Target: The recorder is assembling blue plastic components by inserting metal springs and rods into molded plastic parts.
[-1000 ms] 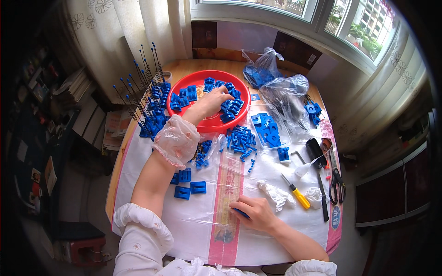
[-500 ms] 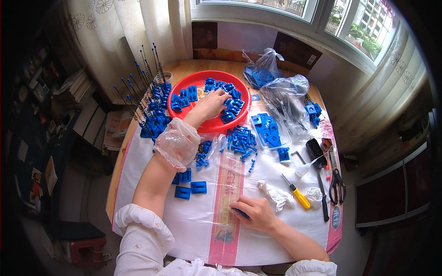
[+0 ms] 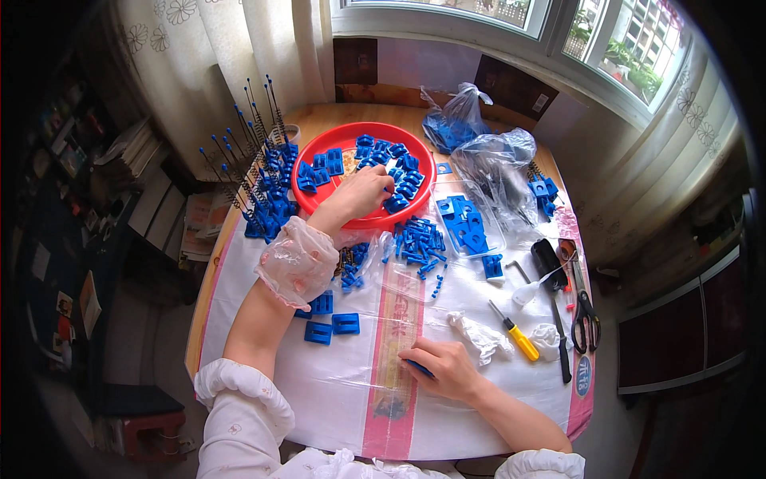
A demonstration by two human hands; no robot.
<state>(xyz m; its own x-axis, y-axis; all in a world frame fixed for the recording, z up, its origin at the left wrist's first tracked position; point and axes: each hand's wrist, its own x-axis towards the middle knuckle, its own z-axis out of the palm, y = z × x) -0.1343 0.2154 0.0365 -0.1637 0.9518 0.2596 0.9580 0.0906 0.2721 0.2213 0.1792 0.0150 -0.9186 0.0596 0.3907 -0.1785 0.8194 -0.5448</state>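
Observation:
My left hand [image 3: 361,196] is over the red basin [image 3: 313,209], its fingers closed at a small blue plastic part [image 3: 388,190] by the basin's right side; the grip is partly hidden. Around it in the basin lie several blue plastic blocks [image 3: 408,182]. Resting on the cloth near me, my right hand [image 3: 447,371] is closed on a blue plastic piece [image 3: 420,368], mostly covered by the fingers. Left of that hand, slotted blue blocks [image 3: 345,323] sit on the cloth. Small blue pins [image 3: 420,243] are heaped in front of the basin.
Blue bases with upright springs and rods [image 3: 263,184] crowd the left edge. To the right are a clear tray of flat blue plates [image 3: 467,227], plastic bags [image 3: 499,172], a yellow-handled screwdriver [image 3: 520,341], crumpled white tissue [image 3: 483,339], a glue bottle [image 3: 527,293] and scissors [image 3: 586,319].
My left hand has drawn back slightly toward me and to the left inside the basin, its fingers more curled. My right hand has stayed put with the blue piece.

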